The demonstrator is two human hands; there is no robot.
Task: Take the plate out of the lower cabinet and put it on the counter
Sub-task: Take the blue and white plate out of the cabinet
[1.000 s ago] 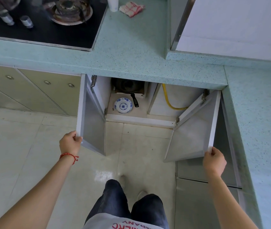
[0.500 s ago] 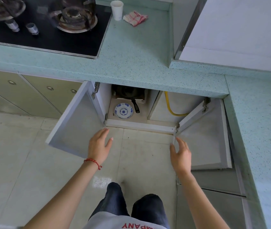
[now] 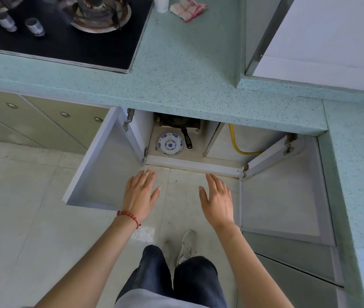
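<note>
A white plate with a blue pattern [image 3: 170,144] lies flat on the floor of the lower cabinet [image 3: 190,166], near its front left. Both cabinet doors stand wide open. My left hand [image 3: 141,192] and my right hand [image 3: 217,200] hover side by side in front of the cabinet sill, palms down, fingers spread, holding nothing. Both are short of the plate and apart from it. The speckled green counter [image 3: 187,70] runs above the cabinet.
A black pan [image 3: 180,126] sits behind the plate, its handle beside the plate's right rim. A yellow hose [image 3: 235,143] runs in the right half. The left door [image 3: 107,165] and right door [image 3: 281,192] flank my hands. A stove [image 3: 65,30], cup and cloth [image 3: 187,8] are on the counter.
Both hands have let go of the door edges and moved inward and forward toward the cabinet opening. The doors have swung fully open. The view has moved closer.
</note>
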